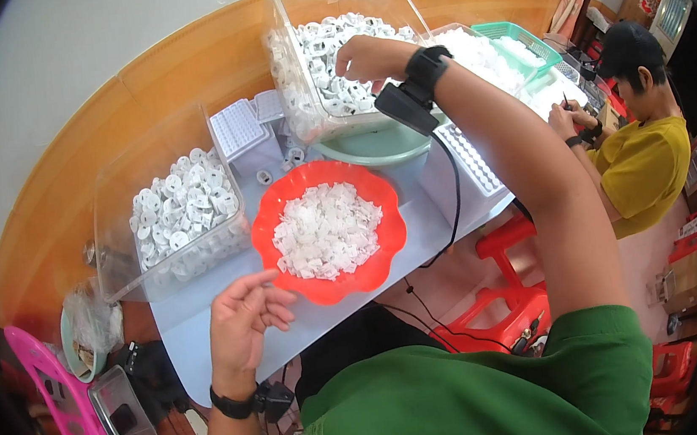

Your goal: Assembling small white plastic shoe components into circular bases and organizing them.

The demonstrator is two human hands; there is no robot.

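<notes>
My right hand (367, 57) reaches into a clear plastic bin (294, 19) full of small white round parts (322, 50), its fingers curled down among them; what they grip is hidden. My left hand (244, 313) hovers with fingers apart and nothing in it, beside the near left rim of a red scalloped bowl (385, 239). The bowl holds a heap of small flat white pieces (326, 228). Both wrists wear black bands, and a small black device hangs under the right one.
A second clear bin (119, 178) of white round parts stands at the left. White gridded trays (239, 130) lie behind the bowl, a green basin (379, 148) under the far bin. A person in yellow (644, 161) works at the right. Red stools (504, 243) stand below.
</notes>
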